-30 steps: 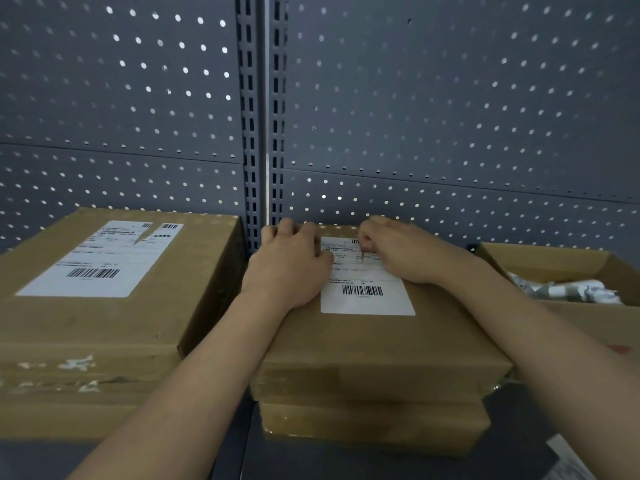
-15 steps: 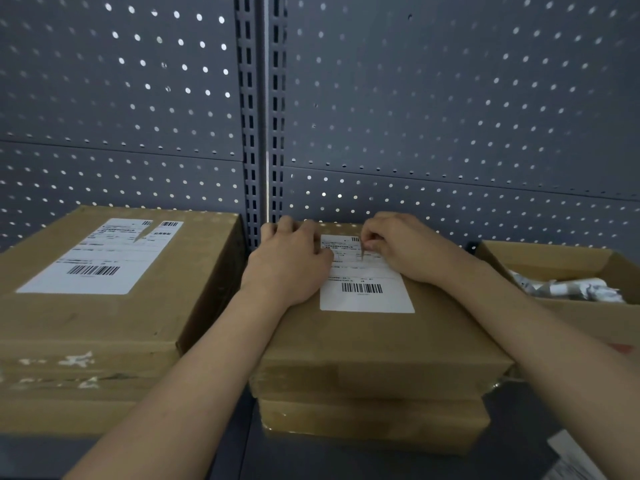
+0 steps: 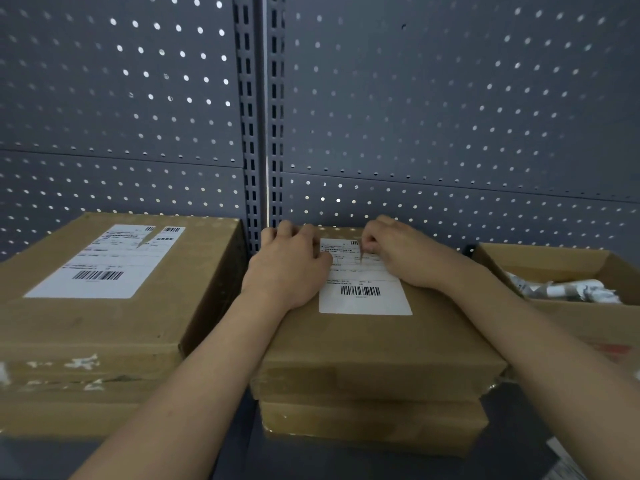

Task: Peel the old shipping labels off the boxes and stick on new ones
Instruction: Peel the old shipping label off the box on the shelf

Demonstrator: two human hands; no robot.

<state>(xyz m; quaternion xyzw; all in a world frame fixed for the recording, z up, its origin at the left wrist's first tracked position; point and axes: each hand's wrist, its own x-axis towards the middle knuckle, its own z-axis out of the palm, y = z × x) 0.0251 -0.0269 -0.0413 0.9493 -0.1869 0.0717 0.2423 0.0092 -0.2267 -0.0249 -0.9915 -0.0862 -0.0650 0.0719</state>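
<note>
Two flat cardboard boxes are stacked in the middle; the top box (image 3: 374, 344) carries a white shipping label (image 3: 363, 289) with a barcode. My left hand (image 3: 289, 268) lies flat on the box's far left part, beside the label's left edge. My right hand (image 3: 403, 254) rests on the label's far right corner, fingertips pinched on a lifted strip of it. A second, larger box (image 3: 104, 327) stands to the left with its own white label (image 3: 107, 261), which is torn near its top.
An open cardboard box (image 3: 561, 271) at the right holds crumpled white label scraps (image 3: 568, 291). A grey perforated back panel (image 3: 415, 116) with a slotted upright rises right behind the boxes. White paper (image 3: 568, 464) lies at the bottom right on the dark shelf.
My right hand's fingertips have risen slightly at the label's far corner, pulling up a small strip. The left hand has stayed in place.
</note>
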